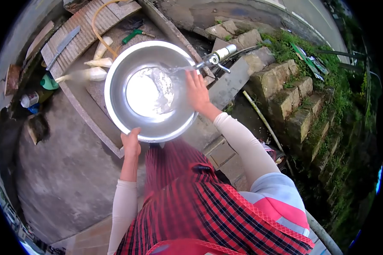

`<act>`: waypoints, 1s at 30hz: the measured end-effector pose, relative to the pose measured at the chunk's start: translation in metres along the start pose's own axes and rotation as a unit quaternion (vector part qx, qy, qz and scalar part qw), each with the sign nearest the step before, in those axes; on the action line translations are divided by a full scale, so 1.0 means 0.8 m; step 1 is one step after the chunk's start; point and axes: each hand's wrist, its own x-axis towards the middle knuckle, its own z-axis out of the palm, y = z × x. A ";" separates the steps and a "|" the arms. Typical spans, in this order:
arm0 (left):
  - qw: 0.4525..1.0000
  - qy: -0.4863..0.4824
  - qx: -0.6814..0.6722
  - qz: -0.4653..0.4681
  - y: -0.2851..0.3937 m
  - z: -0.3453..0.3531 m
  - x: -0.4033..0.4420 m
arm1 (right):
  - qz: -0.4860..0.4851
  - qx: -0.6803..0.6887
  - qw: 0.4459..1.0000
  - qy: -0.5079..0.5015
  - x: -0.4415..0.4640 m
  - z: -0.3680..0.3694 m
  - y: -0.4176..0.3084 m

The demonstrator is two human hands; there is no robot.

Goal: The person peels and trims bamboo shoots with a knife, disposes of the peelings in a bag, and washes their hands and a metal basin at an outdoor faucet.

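A large metal basin [115, 91] is tilted over the stone sink [87, 108], with water in its bottom. The tap [221, 54] at its upper right runs a stream into it. My left hand [132, 142] grips the near-left rim, thumb on top and the other fingers hidden below. My right hand [196, 91] lies over the right side of the basin, its fingers stretched out close to the stream. Left of the basin lie several white radishes [95, 74], partly hidden by it. A green-handled tool [132, 36] rests beyond the rim.
A knife [64, 46] lies on the ridged washing slab [78, 34]. A yellow hose [94, 23] curves down to the basin. Stone steps [300, 95] and grass are on the right. A green container [49, 82] stands left of the sink. A pole [264, 121] lies at right.
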 end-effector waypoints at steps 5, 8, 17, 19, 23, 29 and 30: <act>1.000 0.009 -0.022 0.015 -0.016 0.024 0.017 | -0.102 0.367 0.852 -0.358 -0.049 -0.073 -0.101; 0.997 0.041 -0.050 -0.034 -0.005 0.016 0.008 | -0.110 0.210 0.934 -0.268 -0.049 -0.070 -0.074; 0.993 0.012 -0.068 -0.097 -0.005 -0.003 -0.024 | -0.051 -0.073 0.994 0.058 0.103 -0.015 -0.052; 0.995 0.012 -0.062 -0.082 0.004 -0.002 -0.018 | -0.177 0.011 0.984 0.016 0.112 -0.002 -0.078; 0.998 0.012 -0.028 -0.049 0.012 -0.028 -0.008 | -0.222 -0.216 0.951 0.009 0.115 -0.043 -0.029; 0.995 0.041 -0.096 -0.004 -0.021 -0.011 0.016 | -0.015 0.082 0.978 -0.193 -0.010 -0.009 -0.090; 0.995 0.035 -0.096 -0.012 -0.022 -0.008 0.015 | 0.035 0.191 0.951 -0.243 -0.025 0.014 -0.112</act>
